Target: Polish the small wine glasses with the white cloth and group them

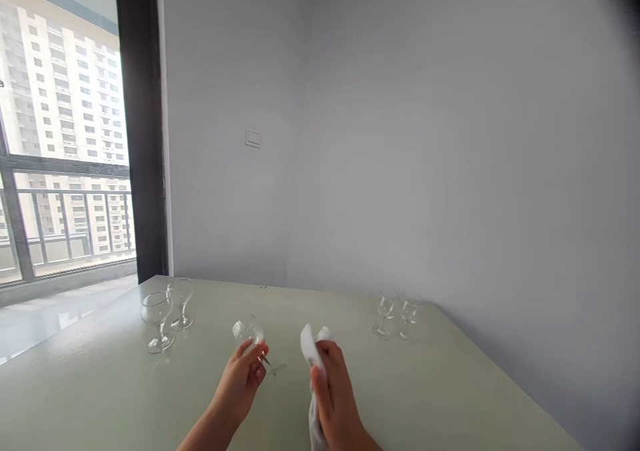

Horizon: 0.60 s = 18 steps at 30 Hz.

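My left hand (pixel 243 379) is closed on a stemmed glass (pixel 248 330) near the middle of the table. The glass is tilted, its bowl up and to the left of my fingers and its foot down to the right. Just right of it, my right hand (pixel 336 392) grips a white cloth (pixel 313 351), bunched at the top and hanging down past my thumb. Cloth and glass are apart.
Two stemmed glasses stand at the left, one nearer (pixel 157 312) and one behind (pixel 181 299). Two more stand at the back right (pixel 386 310) (pixel 411 312). The pale green table (pixel 450 384) reaches the grey wall; a window is at the left.
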Available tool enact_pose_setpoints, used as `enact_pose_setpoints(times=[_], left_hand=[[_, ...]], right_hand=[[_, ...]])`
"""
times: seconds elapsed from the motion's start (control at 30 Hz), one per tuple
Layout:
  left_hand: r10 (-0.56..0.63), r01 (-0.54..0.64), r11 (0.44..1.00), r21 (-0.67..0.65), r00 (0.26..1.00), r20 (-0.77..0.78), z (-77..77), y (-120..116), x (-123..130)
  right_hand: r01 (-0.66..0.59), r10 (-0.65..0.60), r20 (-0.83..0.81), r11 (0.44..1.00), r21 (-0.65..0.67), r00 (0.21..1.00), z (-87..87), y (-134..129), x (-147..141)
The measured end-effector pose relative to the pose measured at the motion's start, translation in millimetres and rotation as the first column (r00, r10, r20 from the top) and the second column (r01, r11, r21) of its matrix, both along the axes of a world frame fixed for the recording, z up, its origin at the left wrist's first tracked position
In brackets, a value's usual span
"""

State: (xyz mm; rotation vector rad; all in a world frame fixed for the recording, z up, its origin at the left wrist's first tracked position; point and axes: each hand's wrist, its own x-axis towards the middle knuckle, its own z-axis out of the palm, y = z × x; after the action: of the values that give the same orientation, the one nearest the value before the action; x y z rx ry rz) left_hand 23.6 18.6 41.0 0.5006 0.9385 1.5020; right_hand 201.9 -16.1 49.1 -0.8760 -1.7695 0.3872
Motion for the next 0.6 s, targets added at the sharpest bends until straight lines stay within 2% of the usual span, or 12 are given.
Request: enact_pose_setpoints(times=[0.03, 0.07, 0.13, 0.17, 0.23, 0.3, 0.37, 0.43, 0.47, 0.53, 0.6], left_hand=[[-0.039, 0.039, 0.999, -0.009, 0.999, 0.016, -0.8, -2, 6], [-0.082, 0.082, 0.996, -0.016, 0.996, 0.032, -1.0, -6, 12], [-0.173, 0.174, 0.984, -0.023, 0.983, 0.060, 1.2, -14, 23], [-0.214, 0.216, 0.976, -0.024, 0.974, 0.070, 3.4, -19, 28], [-0.281, 0.283, 0.959, -0.010, 0.956, 0.088, 8.7, -27, 32], [-0.335, 0.333, 0.942, 0.032, 0.935, 0.116, 13.5, -32, 33], [-0.378, 0.367, 0.926, 0.093, 0.911, 0.163, 16.3, -34, 32], [-0.379, 0.358, 0.925, 0.131, 0.899, 0.221, 17.4, -34, 31], [-0.360, 0.336, 0.932, 0.135, 0.899, 0.251, 17.7, -34, 31], [-0.295, 0.271, 0.955, 0.119, 0.905, 0.307, 18.6, -35, 31], [-0.239, 0.215, 0.971, 0.108, 0.911, 0.335, 20.1, -36, 32]], right_hand=[[-0.020, -0.003, 0.139, 0.986, 0.165, 0.990, -0.7, 0, -3], [-0.065, -0.021, 0.247, 0.941, 0.333, 0.969, -2.8, 0, -6], [-0.102, -0.148, 0.367, 0.809, 0.579, 0.918, -8.0, 0, -14], [-0.095, -0.215, 0.392, 0.765, 0.637, 0.895, -9.8, -1, -16], [-0.087, -0.260, 0.424, 0.759, 0.645, 0.868, -9.9, -4, -18], [-0.138, -0.161, 0.436, 0.804, 0.578, 0.886, -6.5, -6, -14], [-0.198, 0.028, 0.358, 0.872, 0.447, 0.933, -2.8, -7, -10], [-0.251, 0.213, 0.172, 0.937, 0.244, 0.962, -1.2, -7, -8], [-0.274, 0.270, 0.048, 0.952, 0.136, 0.962, -1.4, -6, -9], [-0.317, 0.301, -0.206, 0.947, -0.047, 0.931, -3.3, -6, -11], [-0.367, 0.252, -0.422, 0.905, -0.216, 0.871, -6.0, -5, -16]])
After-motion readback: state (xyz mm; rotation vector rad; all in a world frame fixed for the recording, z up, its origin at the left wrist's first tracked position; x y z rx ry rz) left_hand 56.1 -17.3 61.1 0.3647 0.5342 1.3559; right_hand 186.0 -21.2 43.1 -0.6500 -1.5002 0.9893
